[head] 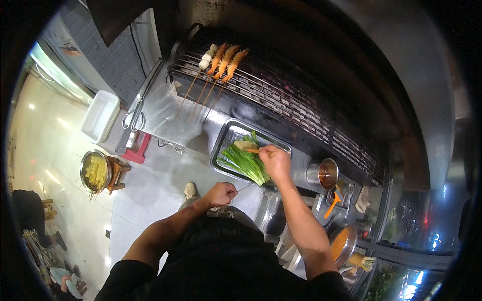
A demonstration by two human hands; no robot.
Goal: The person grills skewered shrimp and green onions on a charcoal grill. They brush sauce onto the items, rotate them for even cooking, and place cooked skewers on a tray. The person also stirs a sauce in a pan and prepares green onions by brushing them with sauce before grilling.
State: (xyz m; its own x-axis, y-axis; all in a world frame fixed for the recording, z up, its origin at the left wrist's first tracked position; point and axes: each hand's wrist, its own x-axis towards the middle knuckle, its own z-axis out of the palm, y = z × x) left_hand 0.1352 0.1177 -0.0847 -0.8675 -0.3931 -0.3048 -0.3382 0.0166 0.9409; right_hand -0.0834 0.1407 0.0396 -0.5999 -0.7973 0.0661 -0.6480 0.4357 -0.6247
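Observation:
My right hand [276, 161] grips an orange-handled basting brush [246, 145], its pale bristles resting on a bunch of green garlic chives [244, 161]. The chives lie over a rectangular metal tray [215, 154], with their near ends across its front rim. Just in front of my body, my left hand [221, 194] pinches the end of a thin skewer [245, 187] that runs up to the chives. How the skewer passes through them is hidden. Beyond the tray, prawn skewers [227, 62] and one skewer of white balls [208, 56] lie on the charcoal grill [286, 101], sticks pointing toward me.
Right of the tray stands a metal cup [312, 174] of dark red sauce. Farther right are an orange-handled tool [332, 207] and a bowl of orange powder [340, 244]. Tongs [135, 116], a white basket [99, 116] and a bowl of yellow skewered pieces [96, 173] are left. People sit lower left.

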